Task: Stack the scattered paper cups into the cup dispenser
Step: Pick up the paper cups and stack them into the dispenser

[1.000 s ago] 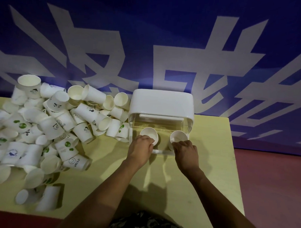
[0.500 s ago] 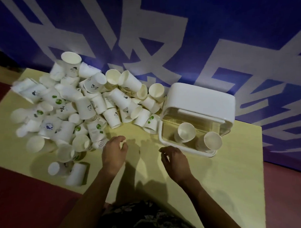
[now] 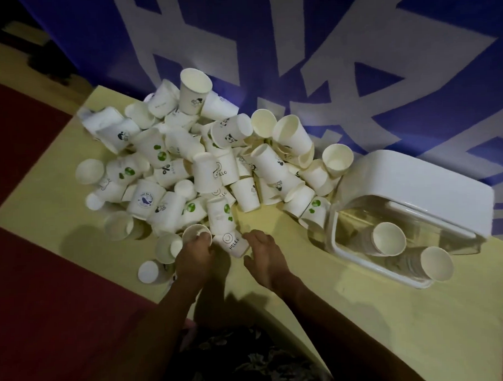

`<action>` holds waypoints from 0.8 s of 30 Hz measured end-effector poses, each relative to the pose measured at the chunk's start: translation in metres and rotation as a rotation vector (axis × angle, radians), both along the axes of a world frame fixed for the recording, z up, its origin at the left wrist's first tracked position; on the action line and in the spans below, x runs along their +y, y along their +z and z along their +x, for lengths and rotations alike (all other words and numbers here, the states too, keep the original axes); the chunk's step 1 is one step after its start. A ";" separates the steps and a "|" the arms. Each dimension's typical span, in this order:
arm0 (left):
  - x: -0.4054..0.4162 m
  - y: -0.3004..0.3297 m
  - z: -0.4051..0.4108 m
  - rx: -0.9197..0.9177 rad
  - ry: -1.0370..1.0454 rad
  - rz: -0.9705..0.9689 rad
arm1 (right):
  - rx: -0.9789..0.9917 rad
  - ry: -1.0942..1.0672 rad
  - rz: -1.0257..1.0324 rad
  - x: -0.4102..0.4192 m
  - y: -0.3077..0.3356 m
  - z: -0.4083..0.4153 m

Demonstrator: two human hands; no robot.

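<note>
1. Yellow table (image 3: 391, 313) under dim light, with a blue banner (image 3: 268, 47) of big white signs behind it and red floor (image 3: 34, 283) at the left.
2. Gripped the rim of a plain cup (image 3: 195, 231) with the left hand (image 3: 193, 256), fingers curled over its open mouth, at the near edge of the pile.
3. Held the right hand (image 3: 265, 256) just beside, fingers spread and relaxed, with nothing inside. Reached toward the HELLO cup (image 3: 232, 243), which lay on its side between both hands. Could not tell whether the fingertips touched it.
4. Had the two hands near each other, but not joined.
5. Beyond the hands, a big pile of paper cups (image 3: 204, 169), most on their sides, some with the mouth up, spread as far as the dispenser.
6. At the right end of the table, well apart from the hands, the cup dispenser (image 3: 415, 190) on its side. Inside its clear body, two rows of nested cups (image 3: 389, 239) with the mouths toward the person.
7. Seemed wise to lift the plain cup straight by the rim without squeezing, because thin paper probably bends easily.
8. Seemed better also to turn the HELLO cup the same way and nest both cups before carrying, then push them mouth-outward onto one row, slowly, so the neighbours in the pile would not roll off the table.
</note>
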State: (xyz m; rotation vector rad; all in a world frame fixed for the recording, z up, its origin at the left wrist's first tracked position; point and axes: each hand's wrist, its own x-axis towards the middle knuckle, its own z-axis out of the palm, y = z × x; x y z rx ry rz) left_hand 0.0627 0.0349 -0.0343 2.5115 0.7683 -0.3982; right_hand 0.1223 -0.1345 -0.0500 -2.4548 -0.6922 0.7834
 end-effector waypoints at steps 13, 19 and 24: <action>0.026 -0.008 -0.001 -0.046 -0.174 -0.137 | 0.084 -0.136 -0.164 0.032 -0.022 -0.001; 0.006 -0.002 0.004 -0.185 -0.207 -0.145 | -0.051 -0.254 -0.250 -0.017 -0.006 -0.011; -0.028 0.018 0.019 -0.299 -0.289 -0.185 | -0.255 -0.436 -0.028 -0.061 0.017 -0.020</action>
